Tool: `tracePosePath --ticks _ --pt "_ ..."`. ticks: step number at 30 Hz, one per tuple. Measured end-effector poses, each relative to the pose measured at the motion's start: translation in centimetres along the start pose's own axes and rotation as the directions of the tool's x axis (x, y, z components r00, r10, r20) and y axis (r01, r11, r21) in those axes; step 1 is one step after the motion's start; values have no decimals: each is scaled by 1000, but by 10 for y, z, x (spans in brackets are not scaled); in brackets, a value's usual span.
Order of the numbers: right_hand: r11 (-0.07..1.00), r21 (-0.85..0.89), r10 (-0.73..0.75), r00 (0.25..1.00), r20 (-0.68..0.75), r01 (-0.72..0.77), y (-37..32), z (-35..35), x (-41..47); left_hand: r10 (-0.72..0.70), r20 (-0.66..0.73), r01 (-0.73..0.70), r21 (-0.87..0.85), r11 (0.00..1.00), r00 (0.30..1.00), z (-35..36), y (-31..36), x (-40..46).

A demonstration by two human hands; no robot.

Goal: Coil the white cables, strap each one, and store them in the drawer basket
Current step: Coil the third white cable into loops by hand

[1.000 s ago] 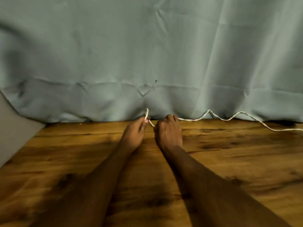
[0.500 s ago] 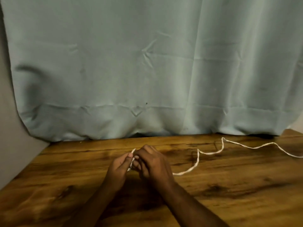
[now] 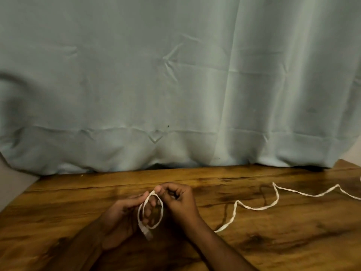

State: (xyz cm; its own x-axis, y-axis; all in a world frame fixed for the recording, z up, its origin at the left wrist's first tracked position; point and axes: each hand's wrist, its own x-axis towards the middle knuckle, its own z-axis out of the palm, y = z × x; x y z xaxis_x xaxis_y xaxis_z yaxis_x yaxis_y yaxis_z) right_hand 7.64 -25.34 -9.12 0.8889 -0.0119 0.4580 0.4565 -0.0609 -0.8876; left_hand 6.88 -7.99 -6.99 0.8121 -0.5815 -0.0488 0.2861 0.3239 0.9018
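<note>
A thin white cable snakes across the wooden table from the right edge to my hands. Between my hands it forms one small loop, and its plug end hangs below. My left hand holds the loop's left side between thumb and fingers. My right hand pinches the top of the loop with fingers curled. No strap or drawer basket is in view.
A pale blue-grey curtain hangs behind the table and reaches its back edge. A wall strip shows at the far left. The table's right back corner is visible.
My hands drew back from the curtain's foot toward me, pulling the cable along the table. A first small loop has formed between them, with the plug hanging down.
</note>
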Motion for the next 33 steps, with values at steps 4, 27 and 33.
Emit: tracePosePath --ticks 4,27,33 --pt "990 114 90 990 -106 -78 1 5 -1 -62 1 62 -45 997 998 5 -1 0" --pt "974 213 161 911 -380 -84 4 -6 6 34 61 -14 -299 954 998 15 -9 18" --pt "999 20 48 963 -265 -45 18 -6 6 137 273 -45 -318 947 952 2 -7 18"
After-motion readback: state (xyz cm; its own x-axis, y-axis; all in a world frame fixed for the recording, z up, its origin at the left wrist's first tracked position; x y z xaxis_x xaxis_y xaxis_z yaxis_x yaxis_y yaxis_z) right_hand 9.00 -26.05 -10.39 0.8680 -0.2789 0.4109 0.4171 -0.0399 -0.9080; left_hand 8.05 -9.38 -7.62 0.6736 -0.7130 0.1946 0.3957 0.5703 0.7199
